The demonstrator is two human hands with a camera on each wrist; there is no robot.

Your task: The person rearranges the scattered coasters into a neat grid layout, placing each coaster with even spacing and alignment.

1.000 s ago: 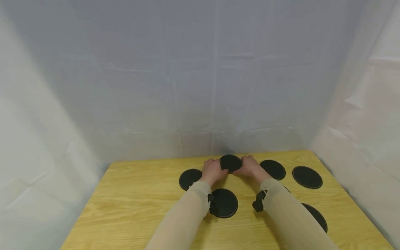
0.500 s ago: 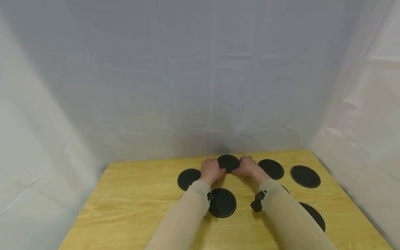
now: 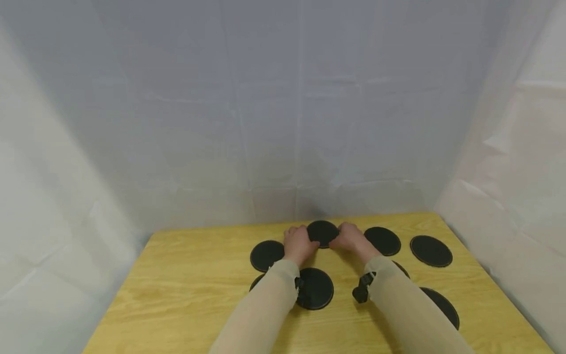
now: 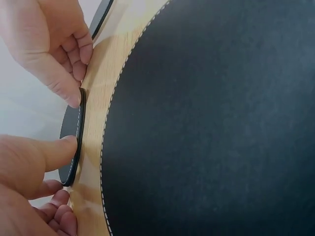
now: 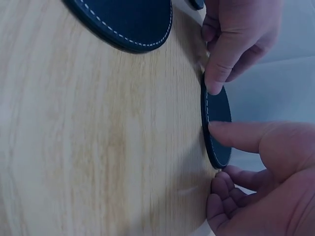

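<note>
— Firstly, left side: what lies there?
— One black coaster (image 3: 267,255) flat on the wooden bench (image 3: 185,290), just beside the left hand (image 3: 299,243).
— Left grip?
— Thumb tip pressed to the rim of the far-centre coaster (image 3: 323,233), fingers curled; it grasps that edge.
— Right grip?
— The right hand (image 3: 351,237) pinches the opposite rim likewise. The disc sits near the bench's far edge, between both hands.
— Further right?
— Two more coasters (image 3: 382,240), apart
</note>
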